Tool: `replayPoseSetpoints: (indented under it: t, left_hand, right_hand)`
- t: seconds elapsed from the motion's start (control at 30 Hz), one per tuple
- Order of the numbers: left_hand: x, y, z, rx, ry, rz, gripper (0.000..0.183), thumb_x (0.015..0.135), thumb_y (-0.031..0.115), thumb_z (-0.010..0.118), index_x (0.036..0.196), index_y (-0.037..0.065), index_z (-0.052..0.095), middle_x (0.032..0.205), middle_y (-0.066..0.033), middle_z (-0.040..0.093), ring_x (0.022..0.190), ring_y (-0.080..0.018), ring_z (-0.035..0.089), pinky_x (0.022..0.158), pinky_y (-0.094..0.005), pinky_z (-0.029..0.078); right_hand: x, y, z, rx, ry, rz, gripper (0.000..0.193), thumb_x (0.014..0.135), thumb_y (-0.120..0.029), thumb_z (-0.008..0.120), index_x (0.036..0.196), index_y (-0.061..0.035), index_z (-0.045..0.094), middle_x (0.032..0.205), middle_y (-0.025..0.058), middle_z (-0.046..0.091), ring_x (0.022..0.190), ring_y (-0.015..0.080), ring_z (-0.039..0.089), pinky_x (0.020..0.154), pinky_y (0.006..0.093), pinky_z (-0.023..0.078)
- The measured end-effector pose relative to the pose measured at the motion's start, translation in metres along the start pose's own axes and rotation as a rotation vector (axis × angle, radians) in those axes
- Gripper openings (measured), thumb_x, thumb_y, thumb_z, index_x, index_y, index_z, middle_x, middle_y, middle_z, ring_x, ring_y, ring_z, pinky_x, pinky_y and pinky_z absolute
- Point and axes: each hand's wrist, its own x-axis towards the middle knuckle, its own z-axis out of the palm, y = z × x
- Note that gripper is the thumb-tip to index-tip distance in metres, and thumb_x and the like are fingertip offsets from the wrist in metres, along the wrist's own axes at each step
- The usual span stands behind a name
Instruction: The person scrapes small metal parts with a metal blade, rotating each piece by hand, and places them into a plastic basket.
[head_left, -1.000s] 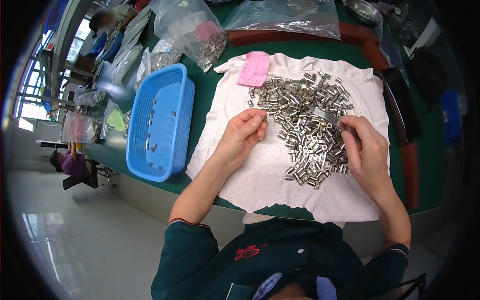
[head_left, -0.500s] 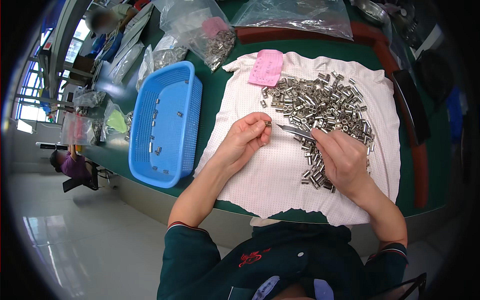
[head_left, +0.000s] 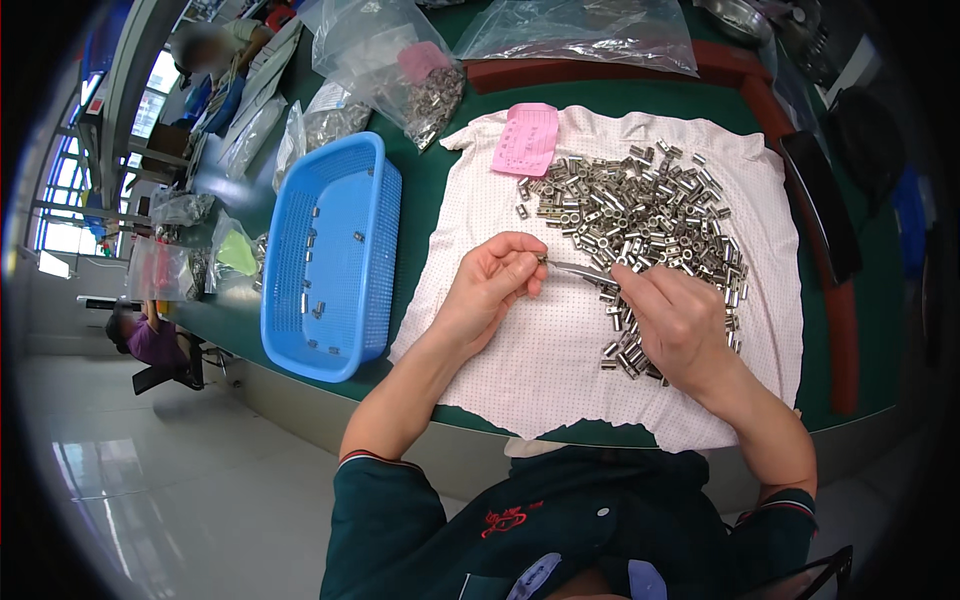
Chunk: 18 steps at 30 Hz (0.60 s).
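Observation:
A small metal sleeve (head_left: pixel 542 259) is pinched between the thumb and fingertips of my left hand (head_left: pixel 492 288), mostly hidden by them. My right hand (head_left: pixel 680 325) is closed round a slim, pointed metal tool (head_left: pixel 588 272); whether it is a knife or tweezers I cannot tell. The tool's tip meets the sleeve or lies right by it. Beneath and beyond my right hand, a heap of short, shiny metal sleeves (head_left: pixel 640 205) spreads over a pale dotted cloth (head_left: pixel 500 375). Several similar small parts lie in the blue plastic basket (head_left: pixel 375 270) left of my left hand.
A pink paper slip (head_left: pixel 526 138) rests on the cloth's far edge. Clear bags of metal parts (head_left: pixel 435 100) stand beyond the basket. A red-brown raised strip (head_left: pixel 843 350) borders the green table (head_left: pixel 425 180). Two other people sit at the far left.
The tool's tip has moved left to the sleeve in my left hand; a gap separated them before. My left hand has shifted slightly down, and the whole view has shifted a little.

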Motion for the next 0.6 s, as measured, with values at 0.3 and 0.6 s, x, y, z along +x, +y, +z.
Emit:
replayPoseSetpoints:
  t: [0.3,0.6]
  left_hand:
    - [-0.0039,-0.0023,0.0018,-0.003,0.021,0.026,0.016,0.086,0.008,0.052,0.099,-0.001,0.053,0.079,-0.0063,0.059,0.067,-0.0090,0.053,0.064,-0.0206,0.043]
    - [-0.0078,-0.0027,0.0024,-0.171,-0.057,-0.040,0.018,0.087,0.014,0.050,0.097,0.000,0.054,0.068,-0.0025,0.054,0.058,-0.0087,0.047,0.057,-0.0204,0.039]
  right_hand:
    - [0.0000,-0.0020,0.0005,0.004,0.020,-0.023,0.026,0.065,0.004,0.060,0.090,-0.0011,0.062,0.059,0.0066,0.050,0.050,0.0189,0.051,0.043,0.0291,0.040]
    - [0.0012,0.0024,0.0044,-0.112,0.124,-0.147,0.035,0.058,0.004,0.058,0.092,-0.0036,0.064,0.065,0.0046,0.053,0.055,0.0172,0.053,0.047,0.0283,0.042]
